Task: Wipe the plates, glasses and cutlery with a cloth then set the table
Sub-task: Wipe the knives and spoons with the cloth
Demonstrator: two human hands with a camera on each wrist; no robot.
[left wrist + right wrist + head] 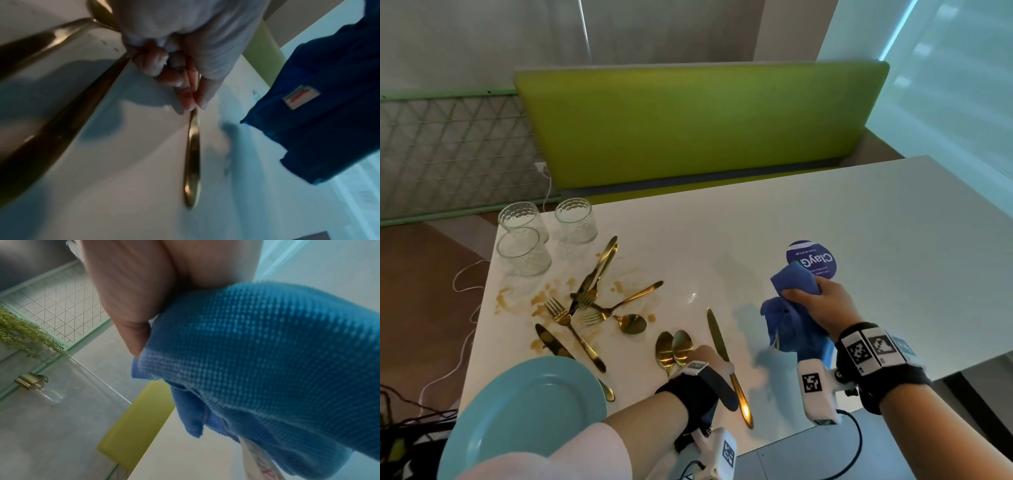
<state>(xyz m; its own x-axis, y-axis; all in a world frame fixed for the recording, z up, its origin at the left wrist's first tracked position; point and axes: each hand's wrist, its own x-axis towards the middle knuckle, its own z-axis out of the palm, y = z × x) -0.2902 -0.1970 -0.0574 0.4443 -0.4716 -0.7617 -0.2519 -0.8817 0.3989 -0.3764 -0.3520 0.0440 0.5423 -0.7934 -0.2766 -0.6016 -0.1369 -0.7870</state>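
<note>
My left hand [714, 356] pinches a gold knife [715, 332] near its middle, close to the front edge of the white table [825, 212]. In the left wrist view the fingertips [186, 99] close on the knife [192, 162], whose handle points toward the camera. My right hand [815, 305] grips a bunched blue cloth [791, 322] above the table, right of the knife; the cloth [257, 353] fills the right wrist view. Two gold spoons [674, 346] lie just left of my left hand. A light blue plate [524, 411] sits at the front left corner.
Three clear glasses [522, 251] stand at the far left corner. A pile of gold forks, knives and a spoon [585, 301] lies among brown spill stains [537, 301]. A round blue sticker [815, 257] is beyond the cloth. A green bench back [688, 123] runs behind the table.
</note>
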